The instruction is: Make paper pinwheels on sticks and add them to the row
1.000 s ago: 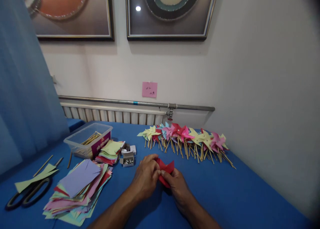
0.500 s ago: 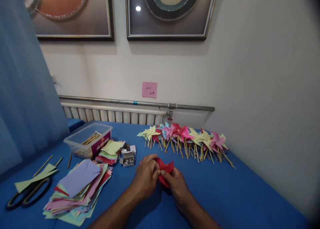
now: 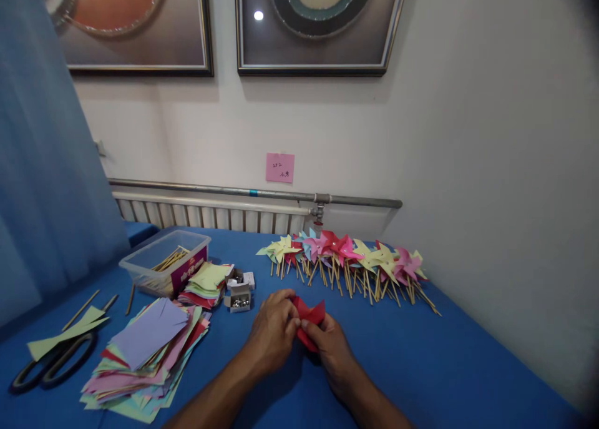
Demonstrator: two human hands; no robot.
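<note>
A red paper pinwheel (image 3: 311, 316) with folded points is pinched between both hands just above the blue table (image 3: 449, 366). My left hand (image 3: 274, 332) grips its left side with thumb and fingers. My right hand (image 3: 330, 348) holds its lower right part from beneath. The middle of the pinwheel is hidden by my fingers. A small open box of metal pins (image 3: 239, 299) lies just left of my left hand.
A row of finished pinwheels on wooden sticks (image 3: 349, 257) lies along the back. A heap of coloured paper squares (image 3: 147, 351), a smaller stack (image 3: 206, 283), a clear tub of sticks (image 3: 165, 268) and black scissors (image 3: 49, 363) are at the left.
</note>
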